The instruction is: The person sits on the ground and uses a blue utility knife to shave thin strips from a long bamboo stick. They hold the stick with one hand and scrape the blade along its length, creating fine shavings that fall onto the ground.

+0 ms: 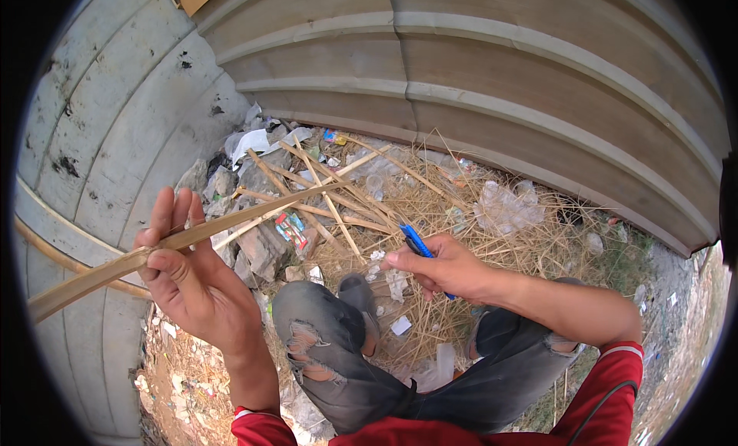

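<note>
My left hand [196, 296] grips a long, flat, dry split cane strip [254, 213] between the thumb and fingers, close to a knot in it. The strip slants from the left edge up toward the middle, tapering to its far tip. My right hand [453, 271] is closed around a blue utility knife [415, 240], its front end pointing up and left. Whether the blade is out is too small to tell. The knife stays apart from the strip, a little below and right of its tip.
Several cut cane pieces [330, 196] lie crossed on the ground ahead, among straw [492, 242], stones [261, 250] and plastic litter [511, 206]. A ribbed metal wall [492, 77] closes the far side, and a pale stained wall [115, 116] the left. My bent knees [307, 323] are below my hands.
</note>
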Demonstrator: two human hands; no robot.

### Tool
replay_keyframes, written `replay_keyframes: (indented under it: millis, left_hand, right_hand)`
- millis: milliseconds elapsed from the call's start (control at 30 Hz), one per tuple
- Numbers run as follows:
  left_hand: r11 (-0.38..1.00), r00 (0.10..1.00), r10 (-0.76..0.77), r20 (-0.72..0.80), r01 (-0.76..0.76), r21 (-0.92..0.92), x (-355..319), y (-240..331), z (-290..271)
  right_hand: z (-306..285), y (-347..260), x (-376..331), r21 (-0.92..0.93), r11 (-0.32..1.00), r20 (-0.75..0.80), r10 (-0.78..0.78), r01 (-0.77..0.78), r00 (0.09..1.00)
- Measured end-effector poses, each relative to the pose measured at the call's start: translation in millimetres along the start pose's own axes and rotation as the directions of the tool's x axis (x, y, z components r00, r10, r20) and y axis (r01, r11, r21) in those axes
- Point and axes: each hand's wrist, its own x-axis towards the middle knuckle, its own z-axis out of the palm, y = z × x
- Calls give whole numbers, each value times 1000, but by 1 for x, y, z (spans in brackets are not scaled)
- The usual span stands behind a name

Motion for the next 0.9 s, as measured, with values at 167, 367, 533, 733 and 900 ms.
replay_keyframes:
  millis: [167,367,533,733,900]
  left_hand:
    - [980,994,-82,69,93,-175,-77,-10,45]
    - [893,923,-356,145,381,-238,-154,-5,50]
    - [753,755,-582,301,641,-150,-189,10,18]
    - [75,182,-899,399,960,-269,-188,39,-25]
    - [-366,-196,-799,568,909,-201,-170,70,-36]
  right_hand:
    - [8,2,-1,199,974,67,99,-111,993]
    - [6,5,2,427,882,0,218,-197,976]
    - [-8,40,29,368,911,-77,231,-188,970]
    - [-2,55,38,38,983,-116,185,-182,976]
    - [-1,58,47,-138,965,-41,218,-222,975]
